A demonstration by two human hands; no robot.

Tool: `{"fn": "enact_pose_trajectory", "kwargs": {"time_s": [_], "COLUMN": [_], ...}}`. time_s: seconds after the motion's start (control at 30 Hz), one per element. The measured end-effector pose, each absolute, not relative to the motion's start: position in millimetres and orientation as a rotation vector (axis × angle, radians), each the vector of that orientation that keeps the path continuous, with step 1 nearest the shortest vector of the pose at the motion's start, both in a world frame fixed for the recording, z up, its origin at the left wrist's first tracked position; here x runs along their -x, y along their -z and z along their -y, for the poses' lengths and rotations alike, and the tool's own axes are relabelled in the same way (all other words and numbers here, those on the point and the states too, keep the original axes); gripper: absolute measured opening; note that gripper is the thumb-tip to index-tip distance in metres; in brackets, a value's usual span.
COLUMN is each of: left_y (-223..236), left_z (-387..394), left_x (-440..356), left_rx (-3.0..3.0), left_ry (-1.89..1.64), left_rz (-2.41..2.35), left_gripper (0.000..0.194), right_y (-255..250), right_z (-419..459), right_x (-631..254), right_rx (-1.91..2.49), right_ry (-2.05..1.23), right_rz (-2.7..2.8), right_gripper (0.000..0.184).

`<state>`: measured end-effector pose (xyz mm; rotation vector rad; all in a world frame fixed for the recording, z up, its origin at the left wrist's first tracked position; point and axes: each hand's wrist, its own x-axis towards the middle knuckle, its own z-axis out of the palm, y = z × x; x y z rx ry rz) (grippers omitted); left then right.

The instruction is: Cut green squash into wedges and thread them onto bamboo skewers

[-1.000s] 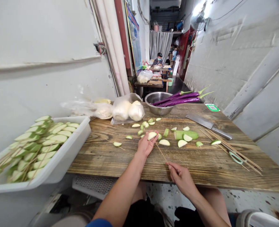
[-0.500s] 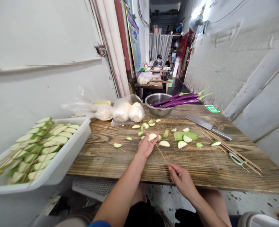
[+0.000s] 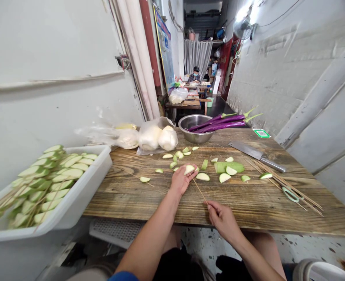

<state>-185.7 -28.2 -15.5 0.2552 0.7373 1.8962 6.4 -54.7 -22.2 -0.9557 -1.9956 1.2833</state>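
Note:
Over the middle of the wooden table, my left hand (image 3: 181, 180) is closed around a pale, green-skinned vegetable slice (image 3: 189, 169). A thin bamboo skewer (image 3: 200, 190) slants from that slice down to my right hand (image 3: 221, 216), which pinches its lower end. Whether the tip is inside the slice is hidden by my left fingers. Several loose slices lie around my left hand, among them a half-round slice (image 3: 203, 176) just to its right. A larger green piece (image 3: 219, 168) of the same vegetable rests farther right.
At left stands a white tub (image 3: 100, 171) of skewered slices. Bagged white items (image 3: 157, 138) and a steel bowl (image 3: 194, 136) with purple eggplants (image 3: 219, 124) line the back. A cleaver (image 3: 250, 151), loose skewers (image 3: 299, 191) and green-handled scissors (image 3: 291, 194) lie right. A person (image 3: 195, 75) sits far off.
The view has shifted very slightly. My left hand, the slice and the skewer keep nearly the same pose, and my right hand has barely moved.

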Motion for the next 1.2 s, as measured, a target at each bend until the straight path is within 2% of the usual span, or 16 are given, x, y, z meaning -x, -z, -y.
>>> {"fn": "enact_pose_trajectory", "kwargs": {"time_s": [0.17,0.5,1.2], "left_y": [15.4,17.5,19.9], "left_z": [27.5,26.9,26.0], "left_x": [182.0,185.5,183.5], "left_rx": [-0.298,-0.291,-0.329], "left_ry": [-1.853,-1.869,-1.85], "left_rz": [-0.808,-0.843,-0.895], "left_gripper": [0.01,0.01,0.011], "right_y": [18.2,20.2,21.9], "right_z": [45.8,35.7,34.5], "right_x": [9.2,45.2,50.4], "right_rx": [0.889,0.931,0.945], "right_ry": [-1.286,-1.048,-1.086], "right_rz": [2.07,2.113,2.075], "right_gripper": [0.032,0.032,0.032]}}
